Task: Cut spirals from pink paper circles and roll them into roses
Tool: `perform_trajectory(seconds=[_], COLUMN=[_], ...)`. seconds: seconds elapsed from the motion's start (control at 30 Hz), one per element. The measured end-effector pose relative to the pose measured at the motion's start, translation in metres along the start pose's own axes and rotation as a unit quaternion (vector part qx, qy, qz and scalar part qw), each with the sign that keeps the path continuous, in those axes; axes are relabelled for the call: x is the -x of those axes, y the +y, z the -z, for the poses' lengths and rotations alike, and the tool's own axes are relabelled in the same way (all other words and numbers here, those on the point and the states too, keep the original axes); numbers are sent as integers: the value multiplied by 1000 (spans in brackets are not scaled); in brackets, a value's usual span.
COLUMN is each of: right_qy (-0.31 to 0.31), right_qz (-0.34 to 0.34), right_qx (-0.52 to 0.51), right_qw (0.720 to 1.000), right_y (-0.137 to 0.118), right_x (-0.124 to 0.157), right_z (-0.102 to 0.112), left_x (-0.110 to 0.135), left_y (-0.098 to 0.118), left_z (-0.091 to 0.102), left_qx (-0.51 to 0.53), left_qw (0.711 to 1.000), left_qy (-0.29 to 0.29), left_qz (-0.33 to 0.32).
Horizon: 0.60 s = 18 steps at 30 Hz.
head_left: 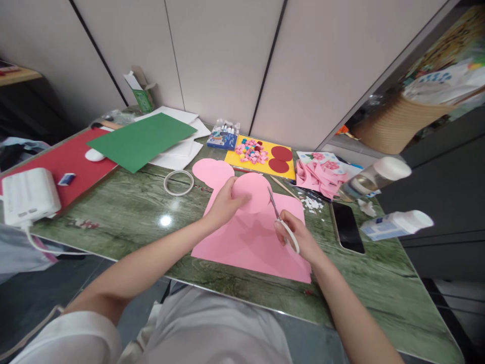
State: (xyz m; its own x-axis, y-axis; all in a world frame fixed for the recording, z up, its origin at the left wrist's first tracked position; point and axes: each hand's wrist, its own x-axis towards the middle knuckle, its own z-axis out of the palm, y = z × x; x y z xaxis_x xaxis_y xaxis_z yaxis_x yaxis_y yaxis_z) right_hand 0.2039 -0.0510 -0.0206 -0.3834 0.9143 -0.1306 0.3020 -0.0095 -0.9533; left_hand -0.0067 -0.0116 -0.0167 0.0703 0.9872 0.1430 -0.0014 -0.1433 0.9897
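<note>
Between the thumb and fingers of my left hand [227,201] is a pink paper circle [254,191], raised above a large pink sheet [246,247]. My right hand [295,235] grips white-handled scissors [290,234], their blades at the right edge of the circle. Whether the blades are fully closed I cannot tell. Two more pink circles [206,169] lie overlapping just beyond my left hand. To the right sits a heap of pink paper offcuts [320,178], with small white scraps [312,203] near it.
A yellow sheet [242,157] carries pompoms [252,150] and two dark red circles [281,153]. Tape [179,192], green card [146,139] and a white power bank [31,194] are leftward. A phone [346,227], a clear bottle [373,177] and a white bottle [396,225] stand or lie rightward.
</note>
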Motion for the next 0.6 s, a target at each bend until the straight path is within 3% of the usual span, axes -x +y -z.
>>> perform_trajectory(seconds=[0.33,0.6], right_qy=[-3,-7], right_qz=[10,10], right_qx=[-1,-3], right_qw=[1000,1000], right_y=[0,-1], right_x=[1,1], right_z=[-1,0], left_x=[0,0], left_y=[-2,-2], left_z=[1,1], left_qx=[-25,-19], left_qw=[999,999], left_qy=[-34,-28], left_qz=[-15,-8])
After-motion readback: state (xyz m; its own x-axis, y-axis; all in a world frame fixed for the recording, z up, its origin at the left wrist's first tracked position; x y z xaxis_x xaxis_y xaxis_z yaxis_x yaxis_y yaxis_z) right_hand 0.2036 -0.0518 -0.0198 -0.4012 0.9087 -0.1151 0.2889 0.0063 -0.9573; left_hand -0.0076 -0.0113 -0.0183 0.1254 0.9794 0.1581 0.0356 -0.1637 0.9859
